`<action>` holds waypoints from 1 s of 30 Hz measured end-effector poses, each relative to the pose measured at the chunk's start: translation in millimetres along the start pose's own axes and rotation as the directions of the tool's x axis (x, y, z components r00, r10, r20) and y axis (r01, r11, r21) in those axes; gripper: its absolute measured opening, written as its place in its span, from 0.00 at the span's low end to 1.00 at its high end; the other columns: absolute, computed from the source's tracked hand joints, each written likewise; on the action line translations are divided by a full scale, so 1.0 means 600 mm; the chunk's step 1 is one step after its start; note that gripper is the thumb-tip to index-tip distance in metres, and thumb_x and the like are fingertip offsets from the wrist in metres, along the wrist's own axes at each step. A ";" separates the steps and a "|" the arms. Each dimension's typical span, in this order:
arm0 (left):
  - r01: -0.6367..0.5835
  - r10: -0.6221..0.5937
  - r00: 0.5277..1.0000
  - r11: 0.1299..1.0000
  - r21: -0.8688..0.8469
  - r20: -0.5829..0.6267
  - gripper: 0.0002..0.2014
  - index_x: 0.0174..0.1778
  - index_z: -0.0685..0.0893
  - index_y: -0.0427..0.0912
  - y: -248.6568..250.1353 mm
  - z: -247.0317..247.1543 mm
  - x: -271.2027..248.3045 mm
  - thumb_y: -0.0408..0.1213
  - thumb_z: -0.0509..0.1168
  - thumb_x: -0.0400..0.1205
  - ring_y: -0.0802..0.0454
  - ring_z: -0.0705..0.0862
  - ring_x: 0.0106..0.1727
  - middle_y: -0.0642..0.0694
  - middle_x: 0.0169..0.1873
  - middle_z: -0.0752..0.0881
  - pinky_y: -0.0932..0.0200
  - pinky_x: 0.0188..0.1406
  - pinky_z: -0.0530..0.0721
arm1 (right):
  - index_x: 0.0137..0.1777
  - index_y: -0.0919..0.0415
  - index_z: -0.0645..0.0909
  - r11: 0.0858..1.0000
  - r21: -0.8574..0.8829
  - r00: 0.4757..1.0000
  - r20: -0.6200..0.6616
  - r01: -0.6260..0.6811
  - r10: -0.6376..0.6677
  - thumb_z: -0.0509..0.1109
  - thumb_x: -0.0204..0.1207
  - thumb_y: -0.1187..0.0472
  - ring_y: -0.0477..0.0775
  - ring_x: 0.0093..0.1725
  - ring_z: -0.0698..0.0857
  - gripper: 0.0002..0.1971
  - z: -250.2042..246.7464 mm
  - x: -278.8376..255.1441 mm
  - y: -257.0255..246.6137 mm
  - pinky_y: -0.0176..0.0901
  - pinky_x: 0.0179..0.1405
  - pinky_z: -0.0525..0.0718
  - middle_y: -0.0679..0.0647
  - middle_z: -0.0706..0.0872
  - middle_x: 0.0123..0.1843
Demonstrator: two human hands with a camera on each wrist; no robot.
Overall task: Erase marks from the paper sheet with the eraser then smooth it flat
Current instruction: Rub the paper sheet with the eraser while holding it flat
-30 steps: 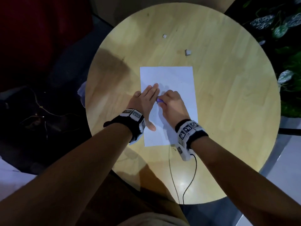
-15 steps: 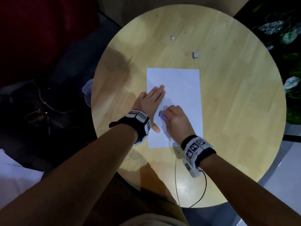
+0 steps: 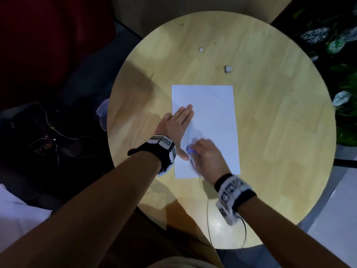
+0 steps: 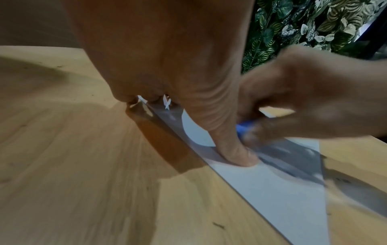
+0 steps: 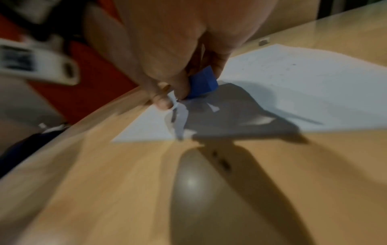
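Left hand (image 3: 176, 125): flat, fingers straight and together, palm down, thumb spread toward the right hand.
Right hand (image 3: 207, 154): fingers curled, pinching an eraser (image 5: 202, 82); blurred.

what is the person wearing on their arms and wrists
Both forearms are bare, with no sleeves. Each wrist carries a black band with white blocks printed with black square markers: left wrist band, right wrist band. A thin dark cable trails from the right one.

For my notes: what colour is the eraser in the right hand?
Blue. The eraser, held by the right hand, shows best in the right wrist view.
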State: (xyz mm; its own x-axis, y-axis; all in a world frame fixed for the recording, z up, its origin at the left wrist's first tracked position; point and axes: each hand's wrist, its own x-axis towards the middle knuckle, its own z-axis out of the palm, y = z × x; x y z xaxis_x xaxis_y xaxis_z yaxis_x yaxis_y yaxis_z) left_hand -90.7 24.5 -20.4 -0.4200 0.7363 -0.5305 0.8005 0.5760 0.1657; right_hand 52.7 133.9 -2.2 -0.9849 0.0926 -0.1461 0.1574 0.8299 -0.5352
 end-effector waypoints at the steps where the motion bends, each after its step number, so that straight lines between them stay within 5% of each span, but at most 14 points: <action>1: 0.002 -0.002 1.000 1.000 0.006 -0.004 0.77 0.87 0.34 0.39 0.001 0.000 -0.001 0.79 0.71 0.57 0.49 0.39 0.88 0.46 0.86 0.31 0.49 0.82 0.56 | 0.44 0.63 0.86 1.000 0.021 0.998 0.052 0.021 -0.022 0.69 0.71 0.71 0.54 0.43 0.75 0.06 -0.001 -0.023 -0.001 0.39 0.40 0.74 0.56 0.81 0.40; 4: 0.006 -0.006 1.000 1.000 0.000 0.003 0.76 0.86 0.33 0.39 0.002 -0.001 0.001 0.78 0.72 0.58 0.49 0.38 0.88 0.46 0.85 0.30 0.49 0.82 0.55 | 0.45 0.62 0.86 0.998 0.005 0.993 0.103 0.064 -0.064 0.69 0.74 0.69 0.55 0.44 0.75 0.05 -0.011 -0.010 0.022 0.37 0.43 0.72 0.56 0.82 0.42; 6: 0.004 -0.004 1.000 1.000 -0.010 0.012 0.76 0.86 0.32 0.39 0.001 -0.004 0.003 0.76 0.73 0.59 0.48 0.37 0.88 0.46 0.85 0.29 0.49 0.83 0.54 | 0.45 0.63 0.86 1.000 -0.025 1.000 -0.020 -0.019 0.018 0.69 0.75 0.67 0.60 0.43 0.78 0.04 -0.014 0.045 0.041 0.46 0.44 0.77 0.58 0.83 0.41; 9: 0.002 -0.001 1.000 0.999 -0.034 0.017 0.75 0.87 0.33 0.41 0.002 -0.005 0.001 0.75 0.75 0.59 0.48 0.37 0.87 0.46 0.85 0.29 0.47 0.84 0.52 | 0.48 0.65 0.87 0.983 -0.007 0.974 -0.136 -0.181 0.178 0.70 0.76 0.66 0.62 0.45 0.80 0.05 -0.020 0.101 0.063 0.45 0.45 0.79 0.59 0.84 0.43; 16: 0.005 -0.006 0.999 0.999 -0.035 -0.037 0.76 0.87 0.35 0.42 0.000 0.002 0.000 0.78 0.72 0.57 0.50 0.39 0.88 0.48 0.86 0.32 0.50 0.83 0.54 | 0.48 0.61 0.87 0.996 0.077 0.999 0.008 -0.046 0.045 0.72 0.74 0.68 0.55 0.46 0.78 0.05 -0.004 -0.030 0.037 0.28 0.48 0.67 0.53 0.81 0.44; 19: 0.021 -0.025 0.998 0.998 -0.064 -0.050 0.74 0.87 0.37 0.40 0.010 0.006 -0.010 0.77 0.72 0.60 0.47 0.39 0.88 0.46 0.86 0.33 0.49 0.83 0.55 | 0.49 0.58 0.86 0.989 0.061 0.988 -0.055 -0.138 0.141 0.71 0.75 0.67 0.57 0.48 0.78 0.06 -0.003 -0.052 0.058 0.40 0.51 0.75 0.52 0.82 0.47; 21: 0.036 -0.044 0.997 0.993 -0.117 -0.063 0.71 0.87 0.39 0.38 0.019 0.010 -0.022 0.76 0.71 0.63 0.43 0.42 0.88 0.43 0.87 0.35 0.47 0.83 0.57 | 0.51 0.54 0.85 0.962 0.017 0.952 -0.138 -0.272 0.271 0.68 0.77 0.62 0.60 0.59 0.78 0.06 -0.002 -0.052 0.068 0.51 0.60 0.74 0.54 0.82 0.59; 23: 0.058 -0.069 0.995 0.988 -0.141 -0.072 0.65 0.88 0.42 0.37 0.027 0.015 -0.037 0.74 0.68 0.69 0.39 0.46 0.87 0.39 0.87 0.38 0.46 0.82 0.58 | 0.55 0.51 0.81 0.947 -0.002 0.937 -0.141 -0.322 0.319 0.64 0.79 0.58 0.63 0.68 0.75 0.07 -0.001 -0.045 0.067 0.59 0.67 0.70 0.56 0.79 0.68; 27: 0.112 -0.121 0.992 0.975 -0.191 -0.037 0.51 0.88 0.44 0.38 0.042 0.021 -0.085 0.63 0.64 0.81 0.35 0.61 0.82 0.33 0.86 0.40 0.49 0.78 0.62 | 0.69 0.59 0.73 0.947 0.063 0.943 -0.088 -0.315 0.320 0.62 0.83 0.60 0.62 0.70 0.73 0.15 -0.009 -0.019 0.058 0.69 0.71 0.66 0.60 0.78 0.70; 30: 0.141 -0.142 0.990 0.971 -0.195 0.011 0.43 0.88 0.47 0.41 0.058 0.025 -0.128 0.60 0.59 0.85 0.37 0.82 0.64 0.35 0.86 0.49 0.52 0.58 0.78 | 0.74 0.61 0.71 0.953 0.114 0.959 -0.024 -0.279 0.284 0.59 0.84 0.59 0.54 0.70 0.69 0.19 -0.023 0.002 0.076 0.66 0.76 0.60 0.53 0.80 0.69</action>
State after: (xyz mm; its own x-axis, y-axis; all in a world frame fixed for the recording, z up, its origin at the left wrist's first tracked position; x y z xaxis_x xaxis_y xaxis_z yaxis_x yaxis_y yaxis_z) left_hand -24.0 -17.3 13.6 -0.5244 0.6432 -0.5579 0.6344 0.7322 0.2479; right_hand 57.7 179.6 -15.2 -0.9011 0.3374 -0.2722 0.4335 0.7026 -0.5642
